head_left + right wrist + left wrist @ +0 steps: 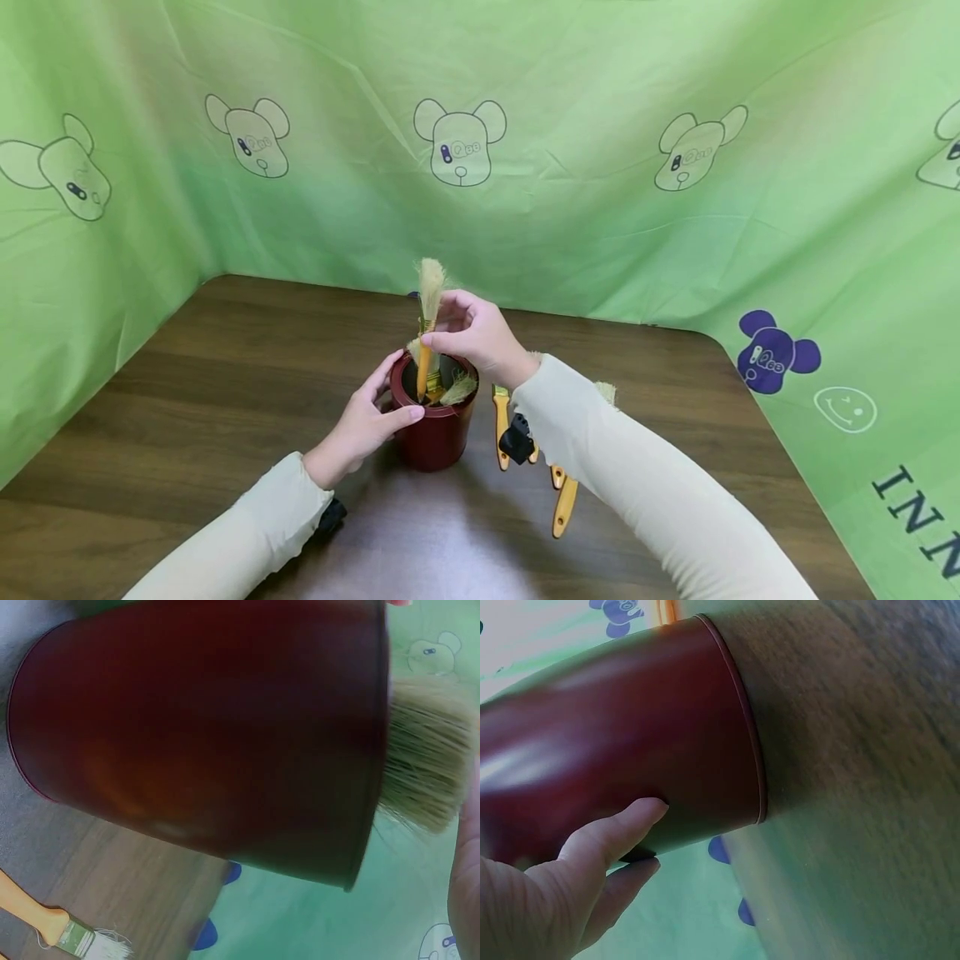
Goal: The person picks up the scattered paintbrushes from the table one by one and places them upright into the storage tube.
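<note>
A dark red bucket (431,442) stands upright on the table. My left hand (362,423) grips its near left side, thumb at the rim; in the left wrist view, fingers (622,829) lie along the bucket's wall. Between thumb and fingers my right hand (480,337) pinches a paintbrush (424,367), bristles up, its yellow handle reaching down into the bucket's mouth. Other brushes stand inside, with pale bristles (458,390) leaning at the right rim. From the right wrist view, bristles (427,761) stick out past the rim close to the right hand (466,870).
Right of the bucket, several yellow-handled paintbrushes lie on the wooden table (225,375), among them one flat brush (501,425) and another handle (564,507). My right forearm partly covers them. A green printed cloth (555,225) hangs behind and along both sides.
</note>
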### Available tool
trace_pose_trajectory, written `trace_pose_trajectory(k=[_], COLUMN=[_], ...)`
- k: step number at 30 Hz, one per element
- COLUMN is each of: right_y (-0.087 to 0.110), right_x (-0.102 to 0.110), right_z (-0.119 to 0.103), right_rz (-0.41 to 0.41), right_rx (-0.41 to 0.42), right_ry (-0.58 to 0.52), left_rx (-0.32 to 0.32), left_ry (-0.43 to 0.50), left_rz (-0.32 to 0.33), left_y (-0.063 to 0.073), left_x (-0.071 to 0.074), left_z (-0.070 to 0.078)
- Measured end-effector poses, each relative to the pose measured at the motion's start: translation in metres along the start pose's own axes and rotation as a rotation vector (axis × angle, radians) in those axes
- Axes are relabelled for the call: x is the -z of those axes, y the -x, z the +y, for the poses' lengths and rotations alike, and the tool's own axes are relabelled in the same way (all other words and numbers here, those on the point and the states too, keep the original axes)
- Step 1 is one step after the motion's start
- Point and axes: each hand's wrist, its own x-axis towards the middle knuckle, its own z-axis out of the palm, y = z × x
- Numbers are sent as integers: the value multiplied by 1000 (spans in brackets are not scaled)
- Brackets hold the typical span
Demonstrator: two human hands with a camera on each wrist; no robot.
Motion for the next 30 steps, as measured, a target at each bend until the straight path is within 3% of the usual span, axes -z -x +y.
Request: trace_pose_trajectory(k=[11,21,30], right_y=[2,7,13], right_x=[-5,-9,22], right_z=[2,3,-6], right_rz=[-17,-112,65], right_rx=[-77,-142,-132], right_ry=[150,268,293], left_rx=[-1,13,39], left_ry=[0,12,18], left_rz=[-4,6,28], left_y=[-1,0,1], left_x=[0,-2,-2], left_z=[-2,-5,-1])
